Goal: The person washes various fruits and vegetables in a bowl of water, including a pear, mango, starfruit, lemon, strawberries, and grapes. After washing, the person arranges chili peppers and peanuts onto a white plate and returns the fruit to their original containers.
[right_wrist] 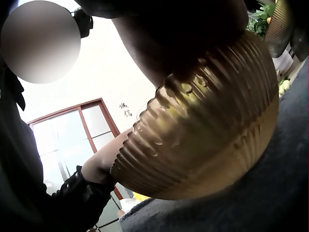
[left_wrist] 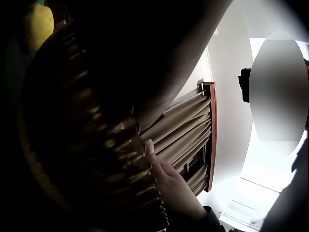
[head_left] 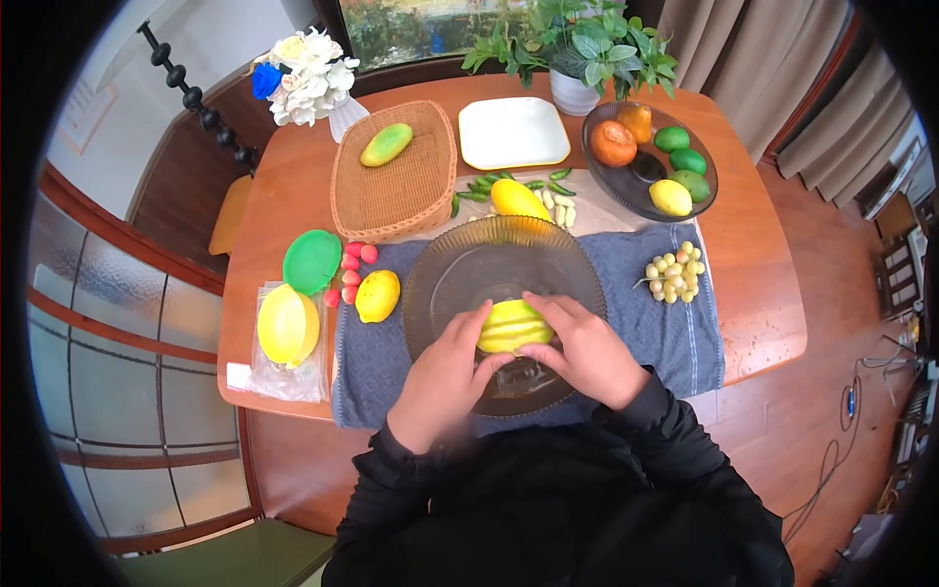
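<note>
Beyond your black fabric sleeves (head_left: 675, 430), your left hand (head_left: 440, 367) and right hand (head_left: 595, 357) grip the yellow-green, ridged oval fruit (head_left: 515, 328) over the round, brown see-through bowl (head_left: 445, 284). Press evenly from both sides, low down, so it can't slip.

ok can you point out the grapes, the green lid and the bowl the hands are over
grapes (head_left: 674, 273): head view, middle of the bunch
green lid (head_left: 311, 261): head view, middle of its flat face
bowl (right_wrist: 207, 140): right wrist view, on its ribbed outer wall
</note>
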Demonstrator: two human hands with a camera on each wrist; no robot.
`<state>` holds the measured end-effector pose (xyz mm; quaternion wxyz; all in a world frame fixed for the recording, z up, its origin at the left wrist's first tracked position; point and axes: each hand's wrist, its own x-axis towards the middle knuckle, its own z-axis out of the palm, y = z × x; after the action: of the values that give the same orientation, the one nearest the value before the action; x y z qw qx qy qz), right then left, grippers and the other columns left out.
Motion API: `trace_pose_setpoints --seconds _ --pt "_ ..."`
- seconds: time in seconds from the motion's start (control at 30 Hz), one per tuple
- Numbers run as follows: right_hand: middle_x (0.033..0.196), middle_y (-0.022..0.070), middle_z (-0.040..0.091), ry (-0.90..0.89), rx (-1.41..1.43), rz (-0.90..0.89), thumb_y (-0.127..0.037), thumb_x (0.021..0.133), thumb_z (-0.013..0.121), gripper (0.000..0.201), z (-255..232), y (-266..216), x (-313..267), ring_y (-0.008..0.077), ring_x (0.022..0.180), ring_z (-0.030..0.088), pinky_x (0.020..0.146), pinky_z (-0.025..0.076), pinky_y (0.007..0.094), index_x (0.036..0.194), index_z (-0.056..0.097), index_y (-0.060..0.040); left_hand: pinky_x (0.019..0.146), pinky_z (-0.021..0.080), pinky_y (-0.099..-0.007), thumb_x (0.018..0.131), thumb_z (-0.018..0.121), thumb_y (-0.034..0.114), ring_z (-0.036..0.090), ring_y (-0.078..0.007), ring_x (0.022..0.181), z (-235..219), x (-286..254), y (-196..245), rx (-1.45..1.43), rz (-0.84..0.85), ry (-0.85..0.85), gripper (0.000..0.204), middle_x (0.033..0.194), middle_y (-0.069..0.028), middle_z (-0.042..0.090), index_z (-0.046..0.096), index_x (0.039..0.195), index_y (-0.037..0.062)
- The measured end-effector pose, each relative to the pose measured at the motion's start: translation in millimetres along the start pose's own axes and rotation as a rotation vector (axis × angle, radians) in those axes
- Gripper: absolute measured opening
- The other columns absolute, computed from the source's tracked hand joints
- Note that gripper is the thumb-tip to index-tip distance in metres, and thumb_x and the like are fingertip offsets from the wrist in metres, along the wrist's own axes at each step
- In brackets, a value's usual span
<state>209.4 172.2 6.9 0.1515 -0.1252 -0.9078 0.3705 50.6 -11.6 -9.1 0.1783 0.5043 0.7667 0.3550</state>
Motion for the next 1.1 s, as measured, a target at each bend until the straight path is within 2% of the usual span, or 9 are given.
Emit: trace_pose_setpoints --seconds 0.1,0.27,0.43,0.63,0.7,0.73,0.8,0.93,1.1 --pt "0.134 0.0228 0.068 0.076 -0.051 -0.200 -0.024 0.102 0.077 0.056 0.4 6.2 0.2 0.0450 0.108 0.074 0.092 0.062 0.0473 0.152 0.060 -0.0029 0.099 0.058 -0.0466 0.103 0.078 0.025 0.072 -0.0456 0.116 0.8 -0.7 -1.3 0.009 -0.041 0.006 0.069 0.145 -0.0258 0.064 0.049 0.162 0.0041" --pt "0.124 0.0228 0.071 0.020 -0.001 -0.105 -0.019 0.104 0.075 0.052 2.2 11.0 -0.3 0.0454 0.105 0.074 0.090 0.062 0.0479 0.151 0.061 -0.0024 0.098 0.059 -0.0466 0.102 0.080 0.027 0.070 -0.0422 0.122 -5.2 -0.5 8.8 0.085 -0.091 -0.040 0.071 0.146 -0.0245 0.063 0.049 0.162 0.0041" --pt "0.113 0.0227 0.074 0.060 -0.021 -0.059 -0.018 0.104 0.074 0.051 10.7 17.3 -0.9 0.0458 0.102 0.073 0.087 0.061 0.0491 0.150 0.061 -0.0021 0.097 0.059 -0.0462 0.102 0.079 0.024 0.069 -0.0405 0.126 -4.4 1.1 9.8 -0.005 0.028 0.023 0.069 0.155 -0.0211 0.059 0.050 0.162 0.0061" --pt "0.134 0.0203 0.068 0.096 0.040 -0.084 -0.025 0.102 0.078 0.051 1.9 4.5 -0.1 0.0443 0.104 0.074 0.089 0.063 0.0481 0.145 0.064 -0.0020 0.097 0.058 -0.0487 0.106 0.073 0.019 0.070 -0.0440 0.122 -0.2 -0.2 1.7 0.048 -0.040 0.008 0.059 0.146 -0.0235 0.066 0.053 0.158 0.0016" --pt "0.144 0.0158 0.063 0.012 0.023 -0.056 -0.018 0.098 0.084 0.054 1.3 9.2 -2.1 0.0319 0.098 0.076 0.086 0.063 0.0396 0.147 0.065 -0.0046 0.099 0.058 -0.0487 0.106 0.073 0.022 0.071 -0.0443 0.122 -4.8 2.3 10.2 0.073 -0.118 -0.042 0.059 0.144 -0.0240 0.068 0.054 0.158 0.0009" --pt "0.144 0.0158 0.063 0.012 0.022 -0.055 -0.018 0.098 0.084 0.054 1.3 8.3 -2.2 0.0319 0.098 0.076 0.086 0.063 0.0396 0.147 0.065 -0.0046 0.101 0.057 -0.0487 0.106 0.072 0.024 0.071 -0.0446 0.121 -6.1 3.4 13.1 0.099 -0.195 -0.090 0.059 0.142 -0.0246 0.069 0.055 0.157 0.0001" --pt "0.133 0.0186 0.067 0.019 0.009 -0.026 -0.025 0.101 0.079 0.043 2.0 5.6 -1.4 0.0412 0.104 0.075 0.089 0.063 0.0468 0.138 0.068 -0.0058 0.103 0.057 -0.0478 0.106 0.073 0.027 0.070 -0.0436 0.124 -2.7 1.9 11.6 0.113 -0.123 -0.031 0.061 0.143 -0.0237 0.069 0.055 0.157 0.0002" --pt "0.123 0.0161 0.071 0.052 -0.098 -0.071 -0.023 0.103 0.076 0.030 13.6 16.5 -1.8 0.0394 0.099 0.075 0.086 0.063 0.0466 0.127 0.074 -0.0052 0.109 0.056 -0.0450 0.105 0.074 0.031 0.067 -0.0407 0.132 -1.7 0.9 10.7 0.195 0.046 0.070 0.061 0.147 -0.0201 0.067 0.058 0.155 0.0016" --pt "0.114 0.0120 0.073 0.039 -0.186 -0.036 -0.020 0.104 0.072 0.020 17.2 14.1 -1.0 0.0368 0.092 0.076 0.081 0.062 0.0464 0.118 0.078 -0.0065 0.108 0.056 -0.0442 0.104 0.074 0.029 0.066 -0.0386 0.134 -3.4 1.1 11.0 0.200 0.018 0.014 0.057 0.149 -0.0168 0.067 0.060 0.154 0.0037"
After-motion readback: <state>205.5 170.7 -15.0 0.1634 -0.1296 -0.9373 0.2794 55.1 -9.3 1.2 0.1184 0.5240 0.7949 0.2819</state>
